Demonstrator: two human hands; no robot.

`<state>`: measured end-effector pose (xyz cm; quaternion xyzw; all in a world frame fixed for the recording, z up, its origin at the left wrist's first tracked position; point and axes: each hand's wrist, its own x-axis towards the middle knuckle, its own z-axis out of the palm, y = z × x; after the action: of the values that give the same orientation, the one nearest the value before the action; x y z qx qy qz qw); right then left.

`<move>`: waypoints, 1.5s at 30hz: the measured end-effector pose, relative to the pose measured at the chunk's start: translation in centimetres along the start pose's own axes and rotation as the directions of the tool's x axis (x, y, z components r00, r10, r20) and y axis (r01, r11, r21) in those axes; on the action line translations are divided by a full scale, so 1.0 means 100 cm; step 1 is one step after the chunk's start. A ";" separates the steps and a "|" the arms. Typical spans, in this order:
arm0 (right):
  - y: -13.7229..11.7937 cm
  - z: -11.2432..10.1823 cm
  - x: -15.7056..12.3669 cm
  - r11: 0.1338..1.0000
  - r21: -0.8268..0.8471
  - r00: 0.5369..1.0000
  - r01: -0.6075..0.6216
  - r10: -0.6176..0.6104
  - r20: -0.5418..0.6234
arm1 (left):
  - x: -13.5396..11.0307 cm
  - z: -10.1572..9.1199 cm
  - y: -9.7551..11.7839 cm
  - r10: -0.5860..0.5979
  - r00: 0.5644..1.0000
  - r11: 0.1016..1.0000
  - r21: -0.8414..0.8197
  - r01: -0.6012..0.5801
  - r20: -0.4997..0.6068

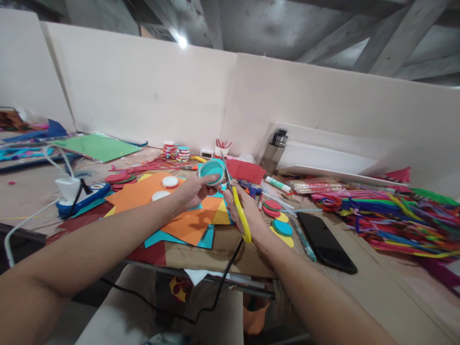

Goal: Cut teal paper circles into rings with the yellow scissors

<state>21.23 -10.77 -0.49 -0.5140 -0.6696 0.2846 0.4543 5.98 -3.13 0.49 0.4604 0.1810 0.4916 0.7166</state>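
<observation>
In the head view, my left hand (pixel 197 191) grips a round turquoise piece with a white rim (pixel 212 171), its flat face tilted toward me. My right hand (pixel 247 211) is closed around yellow-handled scissors (pixel 240 213). Their blades point up and stand right beside the disc's rim; whether they touch it I cannot tell. Beneath both hands lie overlapping sheets of orange paper (pixel 131 203) and turquoise paper (pixel 163 239). Two white-topped discs, one farther back (pixel 170 181) and one nearer (pixel 160 195), rest on the orange paper, the nearer partly behind my left forearm.
Stacked paper circles (pixel 282 227) and a black phone (pixel 325 242) lie to the right. Farther right are bundled pipe cleaners (pixel 391 215). A dark bottle (pixel 273 153) stands at the back; a blue power strip (pixel 84 199) sits left. A black cable (pixel 215 302) hangs over the front edge.
</observation>
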 end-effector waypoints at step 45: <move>-0.001 -0.003 0.000 0.990 -0.138 0.998 0.022 -0.029 -0.048 | 0.007 -0.009 0.005 -0.016 1.000 1.000 -0.012 0.016 -0.009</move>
<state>21.43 -10.86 -0.33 -0.5423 -0.6828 0.2192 0.4379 5.37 -2.07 0.61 0.4525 0.1849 0.4890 0.7225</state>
